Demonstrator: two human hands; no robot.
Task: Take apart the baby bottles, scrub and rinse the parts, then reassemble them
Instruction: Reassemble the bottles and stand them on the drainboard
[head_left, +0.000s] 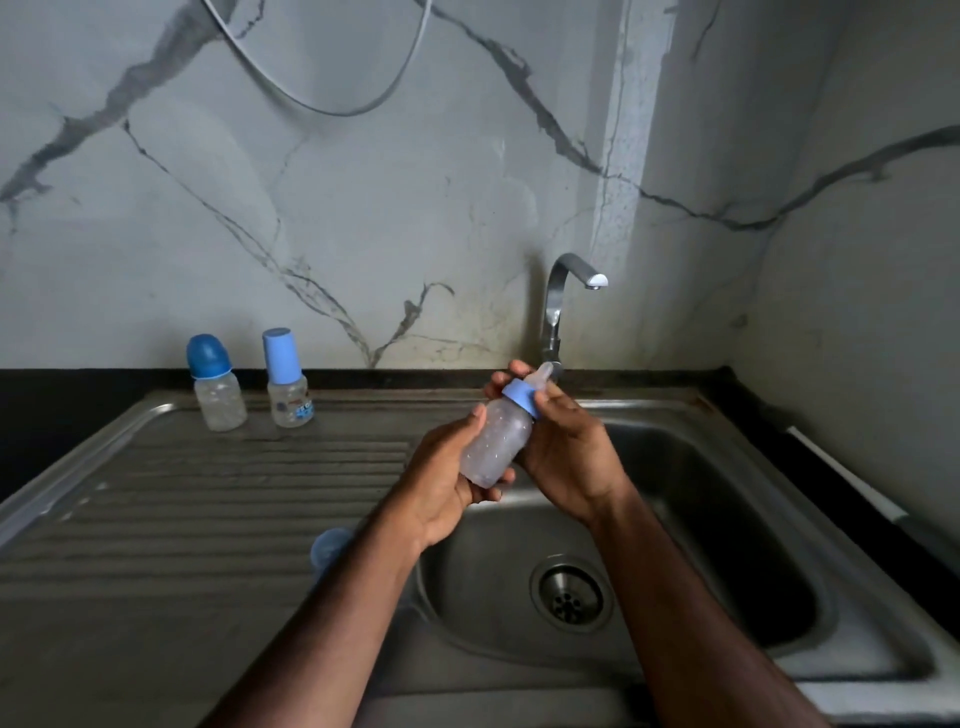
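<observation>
Baby bottle (496, 447): clear body, pale blue collar (522, 397), translucent teat (544, 372); held tilted above the near-left part of the sink basin (727, 519), teat end aimed up toward the tap (558, 306). No outer cap on it. Droplets or specks visible on the body.

Left hand (441, 483): closed round the lower body of the bottle, thumb along its side.
Right hand (569, 447): fingers pinched on the collar, just below the teat.

Step in hand, as judged: turning of the collar, either off or on; direction not determinable. Best done with the body kept firm in the left hand, the grip set on the collar ribs and not on the soft teat, the turn kept square to the thread, and the whole kept over the basin against a dropped part. Wet plastic likely slippery.

Count, all placed relative to the basin:
- Bottles: three. One in hand; two upright on the drainboard (208, 493), well to the left and at the back: round-capped bottle (215, 384), tall-capped bottle (285, 379), close together, not touching.
- Loose blue part (332, 545): one, on the drainboard just left of the basin, partly hidden by the left forearm; probably a cap, blurred.
- Tap: one, behind the basin, no water seen running.
- Drain (571, 592): one, in the basin floor.
- Brush or sponge: none seen.
</observation>
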